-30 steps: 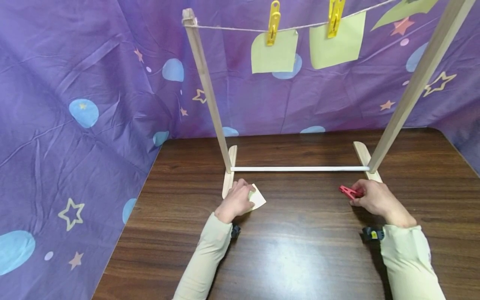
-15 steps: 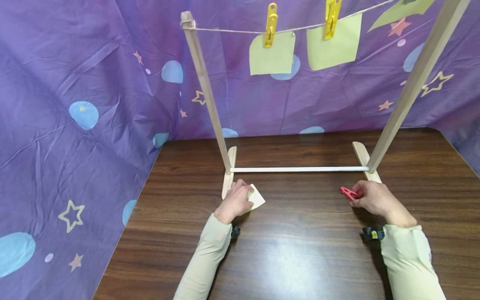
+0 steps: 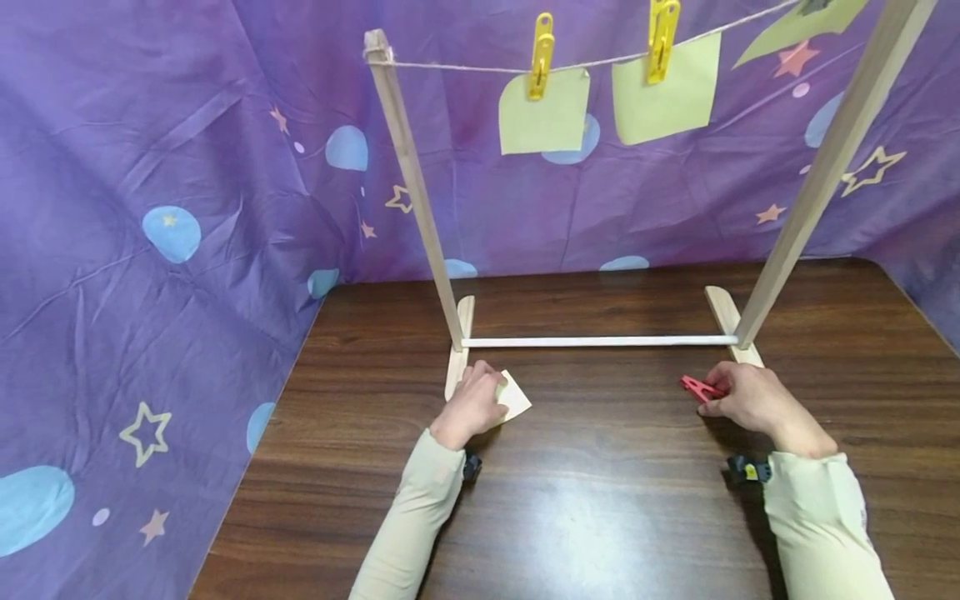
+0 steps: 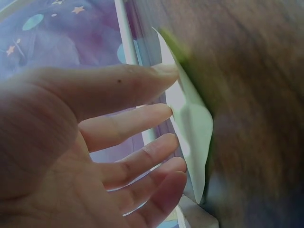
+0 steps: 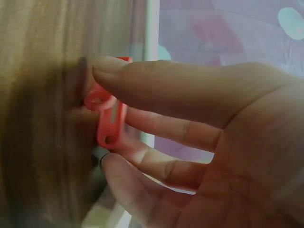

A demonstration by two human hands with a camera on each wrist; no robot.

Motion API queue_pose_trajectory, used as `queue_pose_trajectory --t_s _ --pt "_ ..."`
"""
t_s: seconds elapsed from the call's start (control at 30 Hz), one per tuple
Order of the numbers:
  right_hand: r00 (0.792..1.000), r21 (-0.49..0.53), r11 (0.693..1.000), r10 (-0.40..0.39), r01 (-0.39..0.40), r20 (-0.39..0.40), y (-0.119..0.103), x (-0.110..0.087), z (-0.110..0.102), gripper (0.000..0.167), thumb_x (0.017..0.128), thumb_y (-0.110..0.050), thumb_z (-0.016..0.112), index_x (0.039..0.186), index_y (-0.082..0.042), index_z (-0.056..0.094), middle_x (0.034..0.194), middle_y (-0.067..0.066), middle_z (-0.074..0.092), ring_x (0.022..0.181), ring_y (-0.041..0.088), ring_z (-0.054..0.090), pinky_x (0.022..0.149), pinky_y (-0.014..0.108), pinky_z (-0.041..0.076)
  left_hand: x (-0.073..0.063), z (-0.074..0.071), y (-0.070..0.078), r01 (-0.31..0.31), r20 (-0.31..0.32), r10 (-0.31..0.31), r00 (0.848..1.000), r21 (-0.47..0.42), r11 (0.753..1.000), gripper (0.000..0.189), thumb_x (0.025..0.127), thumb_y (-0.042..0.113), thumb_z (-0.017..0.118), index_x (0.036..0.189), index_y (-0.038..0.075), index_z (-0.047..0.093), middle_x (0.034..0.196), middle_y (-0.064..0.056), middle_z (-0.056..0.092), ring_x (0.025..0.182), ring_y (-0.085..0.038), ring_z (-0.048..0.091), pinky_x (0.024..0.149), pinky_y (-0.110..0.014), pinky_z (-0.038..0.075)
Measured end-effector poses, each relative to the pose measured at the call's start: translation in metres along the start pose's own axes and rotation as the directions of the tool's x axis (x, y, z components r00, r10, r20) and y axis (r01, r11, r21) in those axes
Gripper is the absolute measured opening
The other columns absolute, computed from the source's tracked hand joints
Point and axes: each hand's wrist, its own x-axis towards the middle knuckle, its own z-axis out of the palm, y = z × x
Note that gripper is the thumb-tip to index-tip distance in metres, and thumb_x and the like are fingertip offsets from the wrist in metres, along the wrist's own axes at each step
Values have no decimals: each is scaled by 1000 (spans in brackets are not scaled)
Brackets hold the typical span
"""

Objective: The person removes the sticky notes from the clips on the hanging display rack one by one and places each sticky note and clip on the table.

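Note:
My left hand [image 3: 474,398] is at a pale yellow square of note paper [image 3: 514,398] near the stand's left foot. Thumb and fingertips touch the paper [image 4: 192,118] in the left wrist view, spread apart and loosely bent; part of it is hidden under the hand. Across the table, my right hand [image 3: 750,400] holds a red plastic clothespin [image 3: 699,388] close to the tabletop, between thumb and fingers. Its handle ends show beside the thumb in the right wrist view, where the clothespin [image 5: 111,123] is partly covered.
A wooden stand [image 3: 416,183] with a white crossbar [image 3: 600,342] stands on the brown table [image 3: 600,467]. Yellow clothespins [image 3: 542,57] hold yellow papers [image 3: 545,112] on its string [image 3: 457,66]. Another paper [image 3: 802,32] hangs at the upper right. A purple cloth [image 3: 247,150] is behind.
Both hands, the note paper and the red clothespin stay in place. The head view shifts slightly, so the stand and hanging papers appear a little lower.

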Motion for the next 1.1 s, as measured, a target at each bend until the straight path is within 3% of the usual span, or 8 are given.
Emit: queue_pose_trajectory --t_s 0.23,0.3,0.37,0.5,0.6,0.77,0.93,1.1 --pt "994 3 999 42 -41 -102 -9 -11 -17 48 72 -24 81 103 9 63 94 32 66 85 47 63 70 53 48 -2 -14 -10 -77 -123 64 990 -108 991 32 81 9 72 111 -1 68 114 -17 60 111 -35 52 96 -45 43" --pt "983 7 1000 24 -23 -185 -16 -16 -25 44 75 -22 78 104 8 63 93 32 66 82 45 64 67 51 47 -3 -25 -14 -106 -214 67 975 -179 978 28 83 9 71 109 -1 68 112 -18 62 108 -34 55 96 -44 44" --pt "956 36 999 -2 14 -293 -26 -22 -35 38 78 -21 77 103 5 65 93 28 68 74 24 67 65 38 48 -5 -38 -15 -132 -308 44 950 -271 953 25 85 10 70 108 0 69 108 -17 64 103 -31 59 90 -41 48" --pt "865 149 981 -35 126 -501 -61 -30 -51 27 81 -13 75 106 -4 68 87 -17 68 67 -15 53 61 10 40 -13 -64 -9 -198 -449 -47 892 -482 854 20 87 8 67 105 0 70 100 -17 67 88 -24 64 73 -30 51" --pt "793 229 937 -77 265 -604 -92 -28 -67 29 81 -2 73 109 -3 68 89 -35 57 70 -20 53 64 1 40 -15 -80 -2 -259 -482 -87 872 -605 753 18 90 5 65 105 -3 69 99 -18 69 84 -18 64 70 -23 49" --pt "698 245 856 -172 455 -695 -142 -13 -109 36 79 11 70 114 4 66 97 -24 64 82 -10 61 68 2 44 -7 -110 13 -341 -480 -73 874 -715 610 21 91 2 61 110 -7 65 106 -23 68 89 -18 64 79 -22 52" --pt "589 145 797 -296 586 -752 -194 2 -152 40 77 12 68 116 6 64 103 -18 64 92 1 64 74 7 48 5 -144 34 -409 -508 -11 861 -705 580 24 92 2 60 114 -6 62 106 -24 67 88 -28 65 78 -27 54" --pt "477 6 735 -434 678 -764 -231 17 -177 35 80 7 67 114 9 63 109 -22 59 101 10 64 75 10 50 19 -173 53 -457 -552 8 834 -682 572 26 92 2 59 117 -5 61 107 -23 67 83 -19 65 72 -23 52"
